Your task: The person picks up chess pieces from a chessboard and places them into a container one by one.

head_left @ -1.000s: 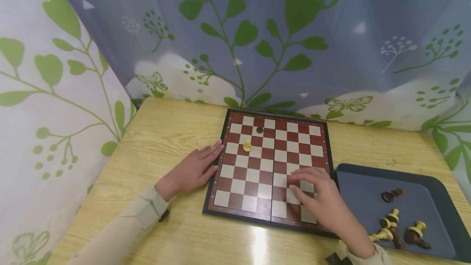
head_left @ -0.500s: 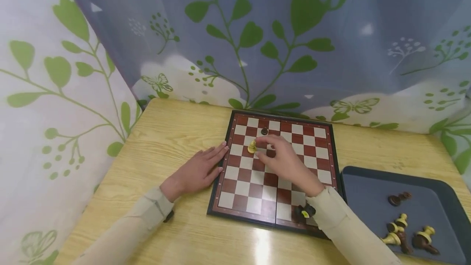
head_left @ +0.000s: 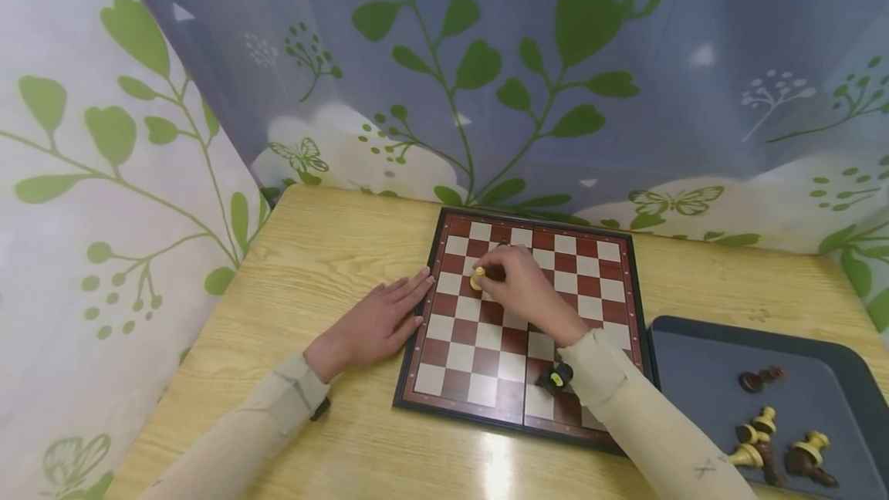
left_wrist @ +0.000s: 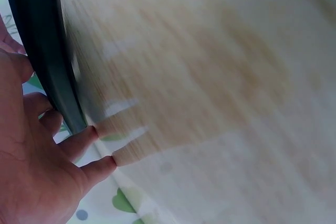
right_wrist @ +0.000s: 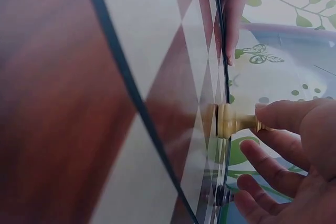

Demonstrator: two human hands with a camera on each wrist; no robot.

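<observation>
My right hand [head_left: 522,284] reaches over the chessboard [head_left: 481,388] and pinches a pale yellow chess piece [head_left: 476,279] by its top. In the right wrist view the base of that yellow piece [right_wrist: 227,121] is right at the board's surface, and the other fingers spread loosely below. A small dark chess piece [right_wrist: 222,195] stands near those fingers; in the head view my hand mostly covers it. My left hand [head_left: 375,326] lies flat on the table, fingers straight, with fingertips at the board's left edge. In the left wrist view its fingers reach along the dark board rim [left_wrist: 50,51].
To the right of the board is a dark grey tray [head_left: 701,346], close to its edge. Several light and dark chess pieces lie in it, among them a dark one [head_left: 760,378] by itself. A printed curtain [head_left: 444,99] hangs behind the wooden table [head_left: 333,230].
My right hand has moved from the board's lower right to the yellow piece at upper left and now pinches it. The left hand stays put. The head view has shifted slightly.
</observation>
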